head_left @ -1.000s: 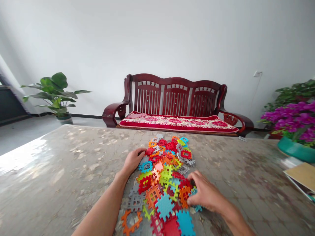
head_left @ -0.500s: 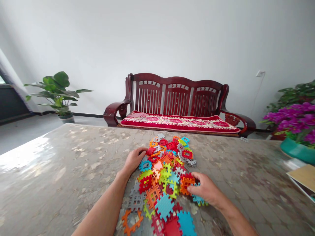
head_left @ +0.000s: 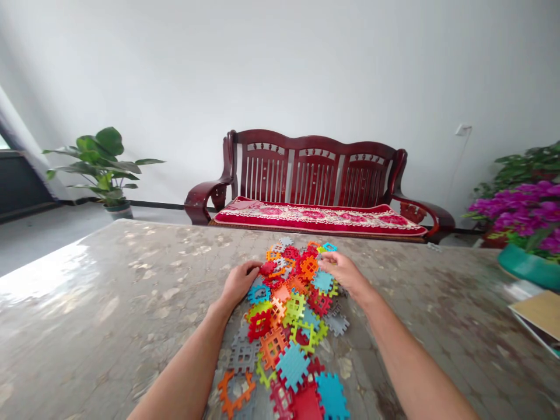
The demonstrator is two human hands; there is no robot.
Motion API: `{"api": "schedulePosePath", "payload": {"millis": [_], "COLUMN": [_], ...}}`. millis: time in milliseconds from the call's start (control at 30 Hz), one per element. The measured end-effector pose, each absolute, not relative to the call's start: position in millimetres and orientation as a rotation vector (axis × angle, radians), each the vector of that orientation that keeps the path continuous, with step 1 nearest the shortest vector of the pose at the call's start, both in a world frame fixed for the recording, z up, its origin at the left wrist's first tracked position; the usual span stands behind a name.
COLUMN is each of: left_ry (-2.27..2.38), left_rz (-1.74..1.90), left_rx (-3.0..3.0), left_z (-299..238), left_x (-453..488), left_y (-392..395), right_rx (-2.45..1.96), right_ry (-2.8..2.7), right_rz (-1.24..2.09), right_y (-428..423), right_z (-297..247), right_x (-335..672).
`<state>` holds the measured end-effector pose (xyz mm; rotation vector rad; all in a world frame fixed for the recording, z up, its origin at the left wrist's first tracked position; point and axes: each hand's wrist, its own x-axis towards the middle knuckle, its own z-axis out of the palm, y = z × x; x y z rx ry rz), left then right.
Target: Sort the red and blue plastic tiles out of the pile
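Colourful plastic interlocking tiles with notched edges, some solid and some with cut-out windows, lie in a long heap on the table. My left hand (head_left: 240,283) rests at the heap's left side, its fingers curled and the tips closed at the edge of a red tile (head_left: 268,268). My right hand (head_left: 343,271) reaches over the upper right of the heap. Its thumb and fingers close at the edge of an orange tile (head_left: 308,267); a light blue tile (head_left: 322,280) lies just below the thumb. Its fingertips are partly hidden. An orange frame tile (head_left: 236,392) lies at the near left.
The table (head_left: 109,326) has a patterned, glossy cover. Behind it stands a dark red wooden bench (head_left: 312,175) with a red floral seat cover. At the right are purple flowers in a teal pot (head_left: 525,268) and a tan book or box (head_left: 540,315). A potted plant (head_left: 102,169) stands at the left.
My right hand has moved away from me and slightly left, bringing the orange tile from the heap's right side up onto its far part. My left hand has stayed in place.
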<state>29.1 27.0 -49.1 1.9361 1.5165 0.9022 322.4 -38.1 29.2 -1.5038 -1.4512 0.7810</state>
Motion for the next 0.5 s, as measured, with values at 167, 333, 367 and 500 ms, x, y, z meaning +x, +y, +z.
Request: {"api": "schedulePosePath", "payload": {"millis": [167, 333, 367, 500], "left_ry": [1.536, 1.548, 1.547, 1.527], "left_rz": [0.891, 0.863, 0.859, 0.85], "left_rx": [1.938, 1.969, 1.977, 2.004], "left_z": [-48, -47, -48, -50], "left_x": [30, 30, 30, 29], "left_y": [26, 26, 27, 28], "right_rx": [-1.7, -1.7, -1.734, -1.896], "right_ry": [-1.489, -1.688, -1.732, -1.868], "right_rz": [0.362, 0.686, 0.737, 0.748], "right_y": [-64, -115, -123, -150], "right_z": [24, 25, 25, 21], "right_x": [326, 311, 307, 291]}}
